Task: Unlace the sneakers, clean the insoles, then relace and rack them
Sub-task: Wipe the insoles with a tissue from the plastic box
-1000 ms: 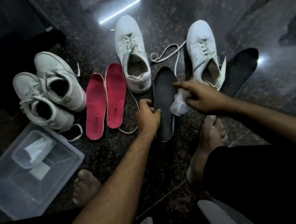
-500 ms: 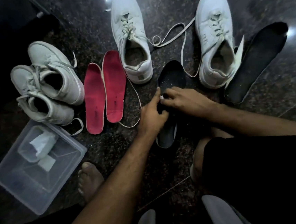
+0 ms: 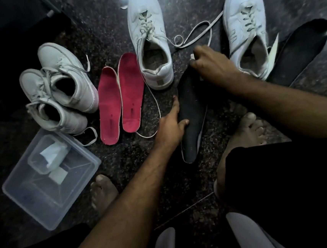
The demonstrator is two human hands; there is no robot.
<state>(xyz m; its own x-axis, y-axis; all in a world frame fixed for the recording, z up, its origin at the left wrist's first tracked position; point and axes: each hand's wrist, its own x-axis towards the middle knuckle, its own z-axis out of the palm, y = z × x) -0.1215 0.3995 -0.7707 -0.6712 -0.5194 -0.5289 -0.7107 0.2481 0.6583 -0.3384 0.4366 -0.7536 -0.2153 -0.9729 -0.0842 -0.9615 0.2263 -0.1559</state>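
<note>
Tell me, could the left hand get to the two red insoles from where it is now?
Probably yes. The left hand holds the black insole's edge, and the red insoles lie just to its left, with only a loose lace on the floor between. It would have to let go first.

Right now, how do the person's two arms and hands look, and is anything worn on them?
Both forearms are bare up to the frame edge: no sleeves, watch, bracelet or gloves show. The left hand has what looks like red polish on one fingertip nail. No ring shows on the right hand. Fine hair shows on both forearms.
</note>
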